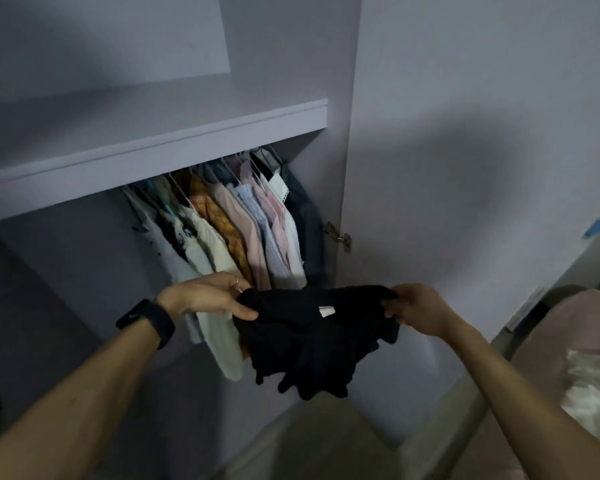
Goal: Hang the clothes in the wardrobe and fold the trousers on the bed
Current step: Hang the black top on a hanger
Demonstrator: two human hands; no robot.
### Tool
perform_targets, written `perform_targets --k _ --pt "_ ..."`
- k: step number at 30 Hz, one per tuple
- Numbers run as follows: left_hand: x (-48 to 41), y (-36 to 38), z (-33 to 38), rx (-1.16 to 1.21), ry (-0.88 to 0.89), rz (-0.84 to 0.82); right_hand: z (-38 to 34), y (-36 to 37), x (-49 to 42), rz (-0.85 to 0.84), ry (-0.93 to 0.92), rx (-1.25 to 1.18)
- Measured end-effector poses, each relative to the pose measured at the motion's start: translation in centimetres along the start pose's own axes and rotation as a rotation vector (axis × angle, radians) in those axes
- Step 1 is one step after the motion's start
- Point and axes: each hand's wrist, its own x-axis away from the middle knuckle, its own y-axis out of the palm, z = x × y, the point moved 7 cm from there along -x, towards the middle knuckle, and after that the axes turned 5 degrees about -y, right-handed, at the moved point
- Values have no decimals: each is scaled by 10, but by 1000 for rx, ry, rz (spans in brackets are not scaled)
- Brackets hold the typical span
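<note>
Left hand [215, 299]: thumb laid over the top edge of a black knitted garment [312, 348], remaining fingers behind the cloth, pinching one upper corner. A thin ring [237, 281] sits on one finger, and a black wristwatch [146, 322] on the wrist.

Right hand [416, 306]: fingers [395, 295] curled and gripping the opposite upper corner.

The garment is stretched between the two hands at about waist height of the frame, its lower part hanging in loose folds. A small white label [326, 311] shows near its top edge. It is held in front of the open lilac wardrobe [84, 254], not on any hanger.

Behind it, a row of hung shirts [243, 230] in white, orange check, pink and pale blue is bunched toward the right side wall, on thin hangers under a lilac shelf board [153, 147]. The garment covers the lower hems of several shirts.

A metal hinge [338, 237] joins the side wall to the open lilac door [465, 150]. At lower right lies a pale pink fabric heap [582, 320]; what it is cannot be determined.
</note>
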Motion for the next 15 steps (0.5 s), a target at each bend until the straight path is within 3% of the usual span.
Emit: perform_targets --k 3,8,12,15 --pt "10 -3 -20 71 -25 77 -10 13 -21 66 -104 75" --pt "39 -8 -57 425 -34 534 -29 62 -54 -72 -205 -158" --pt "67 38 -74 769 -18 451 -72 84 -63 -116 -403 -136" --pt "92 58 -84 642 -116 505 -105 96 -61 -155 -501 -150"
